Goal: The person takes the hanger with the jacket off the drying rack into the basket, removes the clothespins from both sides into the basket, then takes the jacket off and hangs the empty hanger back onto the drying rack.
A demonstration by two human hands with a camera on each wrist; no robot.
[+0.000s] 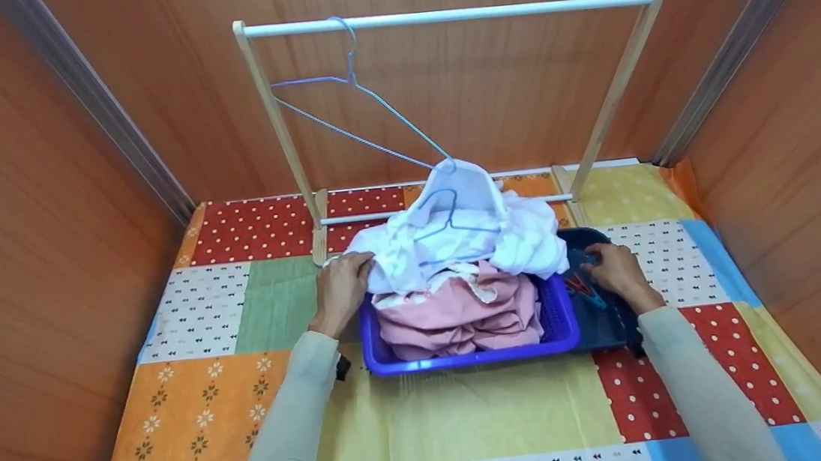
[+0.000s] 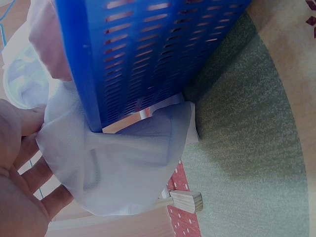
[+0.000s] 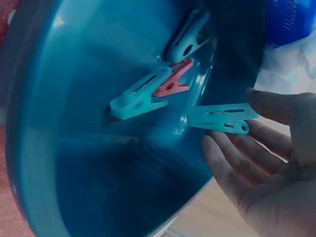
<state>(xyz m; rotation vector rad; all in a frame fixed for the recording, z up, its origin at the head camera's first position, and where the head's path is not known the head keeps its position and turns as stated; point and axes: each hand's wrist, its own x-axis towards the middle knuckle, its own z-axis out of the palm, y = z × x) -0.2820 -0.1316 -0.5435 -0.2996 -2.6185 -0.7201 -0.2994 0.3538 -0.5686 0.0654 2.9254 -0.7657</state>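
My left hand (image 1: 341, 290) pinches the edge of a white garment (image 2: 118, 173) beside the purple-blue basket (image 1: 472, 360). The garment lies heaped over the basket's back, with a blue wire hanger (image 1: 452, 211) lying on it. Folded pink cloth (image 1: 457, 320) fills the basket's front. In the dark tub (image 3: 42, 98) to the right, my right hand (image 1: 619, 270) holds a teal clothespin (image 3: 219, 114) between thumb and fingers. Another teal clothespin (image 3: 140, 94), a red one (image 3: 175, 79) and a darker one (image 3: 190, 37) lie in the tub.
Behind the basket stands a wooden rack with a white bar (image 1: 450, 15). From its left part hangs a blue wire hanger (image 1: 351, 78), slanting down to the garment's top. Wood panels (image 1: 22, 260) enclose the patchwork cloth (image 1: 489, 419) on three sides.
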